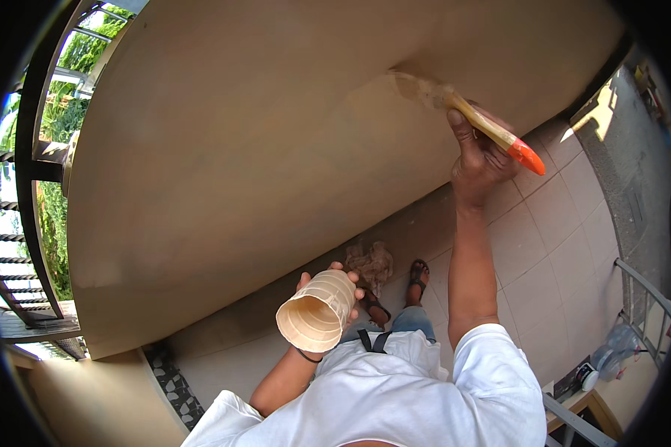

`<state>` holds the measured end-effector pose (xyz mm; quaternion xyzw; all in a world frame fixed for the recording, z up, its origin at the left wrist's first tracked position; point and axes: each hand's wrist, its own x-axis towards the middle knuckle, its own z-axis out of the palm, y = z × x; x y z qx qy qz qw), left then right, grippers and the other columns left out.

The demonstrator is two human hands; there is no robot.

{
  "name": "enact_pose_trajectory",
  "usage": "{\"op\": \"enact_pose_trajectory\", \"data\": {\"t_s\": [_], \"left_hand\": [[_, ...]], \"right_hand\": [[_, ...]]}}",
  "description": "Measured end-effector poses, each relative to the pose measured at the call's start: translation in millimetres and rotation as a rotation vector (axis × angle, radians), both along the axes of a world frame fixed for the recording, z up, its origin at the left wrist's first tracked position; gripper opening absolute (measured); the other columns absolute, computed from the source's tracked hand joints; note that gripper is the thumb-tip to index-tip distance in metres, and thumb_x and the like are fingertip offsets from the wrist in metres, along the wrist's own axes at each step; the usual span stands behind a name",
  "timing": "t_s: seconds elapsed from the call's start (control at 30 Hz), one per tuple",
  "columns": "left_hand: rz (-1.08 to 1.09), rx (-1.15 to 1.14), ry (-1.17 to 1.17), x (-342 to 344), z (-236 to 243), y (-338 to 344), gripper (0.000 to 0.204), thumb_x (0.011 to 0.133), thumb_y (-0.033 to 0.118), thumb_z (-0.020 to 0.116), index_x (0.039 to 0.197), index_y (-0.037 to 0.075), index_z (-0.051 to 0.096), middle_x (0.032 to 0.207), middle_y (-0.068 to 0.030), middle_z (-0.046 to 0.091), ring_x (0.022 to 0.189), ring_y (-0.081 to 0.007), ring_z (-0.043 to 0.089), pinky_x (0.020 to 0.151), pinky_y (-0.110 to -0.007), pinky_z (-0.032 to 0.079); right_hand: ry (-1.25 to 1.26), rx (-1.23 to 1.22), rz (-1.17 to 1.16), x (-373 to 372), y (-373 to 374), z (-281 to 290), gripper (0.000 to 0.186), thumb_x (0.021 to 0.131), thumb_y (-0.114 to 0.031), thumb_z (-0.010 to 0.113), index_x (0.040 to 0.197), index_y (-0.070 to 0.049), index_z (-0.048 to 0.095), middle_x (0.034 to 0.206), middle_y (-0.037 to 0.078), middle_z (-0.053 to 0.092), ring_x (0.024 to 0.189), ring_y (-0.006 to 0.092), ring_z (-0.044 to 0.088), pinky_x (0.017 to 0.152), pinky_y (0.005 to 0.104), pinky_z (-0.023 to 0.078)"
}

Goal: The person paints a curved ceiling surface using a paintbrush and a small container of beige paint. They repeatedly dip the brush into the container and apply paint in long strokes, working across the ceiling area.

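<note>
My right hand (482, 156) is closed round the wooden handle of a paintbrush (492, 128), whose end is orange. The brush's bristles rest against the beige wall (238, 149), beside a slightly darker patch near the tip. Lower down and to the left, my left hand (353, 292) wraps round a cream ribbed plastic cup (317, 311), tilted so its mouth faces toward me. A little pale yellowish stuff shows inside the cup. Most of the left fingers are hidden behind it.
A crumpled cloth (370, 262) lies on the floor at the wall's foot, near my sandalled feet. Pale tiles (559, 216) cover the floor. Dark metal window bars (37, 171) stand at far left. At lower right are a metal rail (649, 290) and clear plastic bottles (617, 349).
</note>
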<state>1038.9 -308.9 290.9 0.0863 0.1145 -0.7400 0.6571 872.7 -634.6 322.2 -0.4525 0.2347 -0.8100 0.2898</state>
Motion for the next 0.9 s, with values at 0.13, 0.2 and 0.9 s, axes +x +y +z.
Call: {"op": "enact_pose_trajectory", "data": {"t_s": [0.13, 0.2, 0.9], "left_hand": [[0.0, 0.044, -0.078, -0.4, 4.3, 2.7, 0.059, 0.109, 0.059, 0.055, 0.148, 0.015, 0.053, 0.142, -0.0185, 0.053, 0.126, -0.0405, 0.055, 0.093, -0.054, 0.064], [0.002, 0.058, -0.083, -0.8, 5.6, 5.1, 0.059, 0.109, 0.059, 0.055, 0.148, 0.015, 0.053, 0.141, -0.0186, 0.053, 0.126, -0.0405, 0.055, 0.092, -0.054, 0.064], [-0.074, 0.073, -0.155, 9.6, 6.7, -6.0, 0.06, 0.109, 0.06, 0.055, 0.148, 0.014, 0.053, 0.139, -0.0181, 0.052, 0.124, -0.0389, 0.055, 0.091, -0.052, 0.064]], "right_hand": [[-0.048, 0.047, -0.163, -26.9, -27.3, 5.5, 0.019, 0.094, 0.002, 0.083, 0.107, 0.004, 0.069, 0.108, 0.016, 0.078, 0.096, 0.0177, 0.075, 0.087, 0.0299, 0.063], [0.081, -0.07, -0.23, -21.9, -30.0, -1.8, 0.02, 0.096, 0.002, 0.081, 0.107, 0.0, 0.064, 0.11, 0.02, 0.077, 0.095, 0.0194, 0.076, 0.085, 0.032, 0.065], [0.391, -0.185, -0.315, -92.5, -83.1, 19.7, 0.018, 0.091, 0.007, 0.082, 0.104, -0.004, 0.076, 0.106, 0.015, 0.076, 0.102, 0.0199, 0.074, 0.084, 0.0323, 0.062]]}}
